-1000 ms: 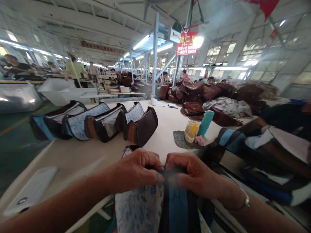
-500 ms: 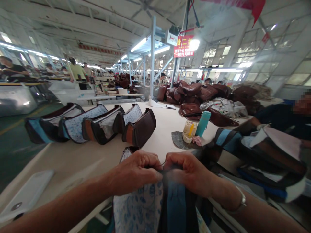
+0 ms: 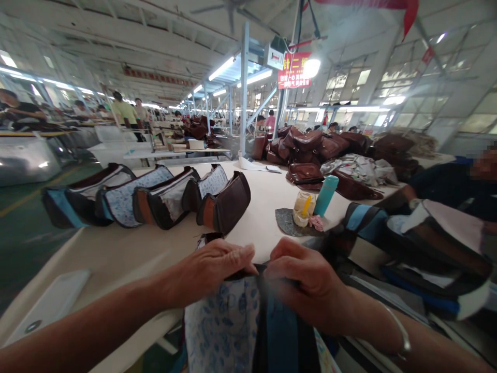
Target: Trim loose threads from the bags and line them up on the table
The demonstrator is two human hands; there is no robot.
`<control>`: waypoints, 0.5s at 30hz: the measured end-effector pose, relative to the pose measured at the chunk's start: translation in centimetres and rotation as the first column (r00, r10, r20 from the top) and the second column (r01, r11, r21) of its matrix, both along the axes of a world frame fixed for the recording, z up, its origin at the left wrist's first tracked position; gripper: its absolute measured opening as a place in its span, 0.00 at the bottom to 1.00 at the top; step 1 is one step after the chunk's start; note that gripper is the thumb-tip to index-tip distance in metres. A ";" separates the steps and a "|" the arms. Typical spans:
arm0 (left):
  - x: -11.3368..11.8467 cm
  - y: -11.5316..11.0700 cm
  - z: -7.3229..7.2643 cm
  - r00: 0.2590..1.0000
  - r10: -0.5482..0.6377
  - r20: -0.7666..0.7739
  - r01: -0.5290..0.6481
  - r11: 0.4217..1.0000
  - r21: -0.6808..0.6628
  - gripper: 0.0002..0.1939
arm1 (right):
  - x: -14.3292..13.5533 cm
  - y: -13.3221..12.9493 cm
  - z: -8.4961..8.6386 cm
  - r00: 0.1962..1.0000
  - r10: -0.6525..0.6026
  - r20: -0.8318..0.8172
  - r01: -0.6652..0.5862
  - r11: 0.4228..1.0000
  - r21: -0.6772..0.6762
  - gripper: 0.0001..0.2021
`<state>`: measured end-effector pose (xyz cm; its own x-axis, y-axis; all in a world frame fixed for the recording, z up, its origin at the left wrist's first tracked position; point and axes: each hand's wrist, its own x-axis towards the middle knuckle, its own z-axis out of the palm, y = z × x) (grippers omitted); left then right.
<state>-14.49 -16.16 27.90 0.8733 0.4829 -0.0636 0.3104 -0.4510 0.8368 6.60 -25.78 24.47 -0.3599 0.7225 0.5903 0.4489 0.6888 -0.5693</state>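
Below my hands is an unfinished bag piece (image 3: 225, 326), with a white lining printed with blue leaves and a dark outer side carrying a blue stripe (image 3: 282, 331). My left hand (image 3: 221, 267) grips its dark upper edge, fingers laid over the rim and pressed together. My right hand (image 3: 301, 274) is closed on the same edge just to the right, fingers curled in. A small gap separates the two hands, where a bit of dark edging shows. The inner fingertips of my right hand are hidden.
Several similar bag pieces (image 3: 223, 207) stand in a row on the pale table (image 3: 155, 254). A glue pot (image 3: 303, 212) and teal bottle (image 3: 326, 196) are beyond my hands. Brown leather bags (image 3: 306, 145) are heaped behind. Rightward, a co-worker (image 3: 446, 186) sits near more bag pieces (image 3: 438, 233).
The thin strand stretched between my fingertips no longer shows. My left fingers have straightened over the edge, and my right hand has turned slightly and lowered at the wrist.
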 end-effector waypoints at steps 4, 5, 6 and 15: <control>0.1 0.6 -0.9 0.995 -0.031 -0.098 0.001 0.956 -0.293 0.28 | 0.5 -0.2 -0.3 0.973 -0.046 0.227 0.010 0.988 0.155 0.08; 0.2 0.8 -1.2 0.994 -0.065 -0.092 0.030 0.940 -0.340 0.27 | 0.6 -0.2 -0.5 0.957 -0.069 0.283 0.013 0.981 0.195 0.07; 0.2 0.8 -1.4 0.992 -0.093 -0.079 0.059 0.931 -0.361 0.27 | 0.8 -0.3 -0.6 0.939 -0.098 0.331 0.020 0.972 0.232 0.07; 0.6 -0.7 0.6 0.971 -0.215 -0.104 0.225 0.971 0.085 0.18 | 1.5 -0.7 1.8 0.985 0.145 -0.095 -0.161 0.966 -0.201 0.11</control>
<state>-13.93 -16.84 28.51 0.9512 0.2874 -0.1125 0.2690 -0.5935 0.7585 8.06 -26.46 26.31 -0.4340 0.7718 0.4647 0.2954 0.6092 -0.7359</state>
